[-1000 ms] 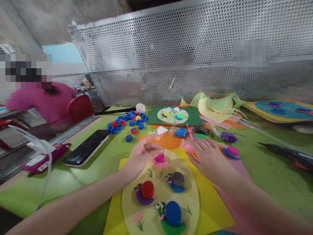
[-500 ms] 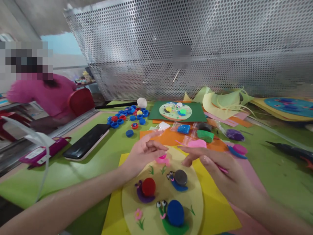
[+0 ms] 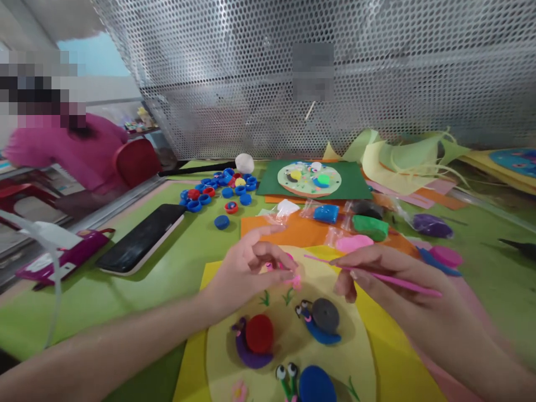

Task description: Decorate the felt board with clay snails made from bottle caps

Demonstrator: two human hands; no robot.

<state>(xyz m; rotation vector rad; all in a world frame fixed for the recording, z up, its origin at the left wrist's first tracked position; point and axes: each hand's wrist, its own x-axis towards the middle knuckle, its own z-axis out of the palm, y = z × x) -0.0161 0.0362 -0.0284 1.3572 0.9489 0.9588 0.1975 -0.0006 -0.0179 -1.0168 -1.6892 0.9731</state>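
Note:
My right hand (image 3: 389, 273) is closed around a thin pink modelling tool (image 3: 412, 286), its tip pointing left. My left hand (image 3: 255, 262) hovers over the top of the cream card oval (image 3: 355, 357), thumb and a fingertip pinched together; what lies between them is too small to make out. Just behind those fingers, a pink clay snail (image 3: 287, 259) is partly hidden. Below on the oval are a snail with a red cap shell (image 3: 259, 334), one with a grey shell (image 3: 325, 316) and one with a blue shell (image 3: 317, 385), cut off by the frame.
Behind lie bagged clays, blue (image 3: 326, 213), green (image 3: 371, 228), pink (image 3: 354, 243) and purple (image 3: 433, 225). Bottle caps (image 3: 204, 199) and a phone (image 3: 142, 239) are at left. A finished snail picture (image 3: 310, 178) lies before the perforated metal panel (image 3: 234, 84). A person in pink (image 3: 71, 148) sits beyond.
My right hand has turned and moved right, so the pink tool now shows along its length. My left thumb and fingertip have come together near the pink snail. The view has shifted slightly.

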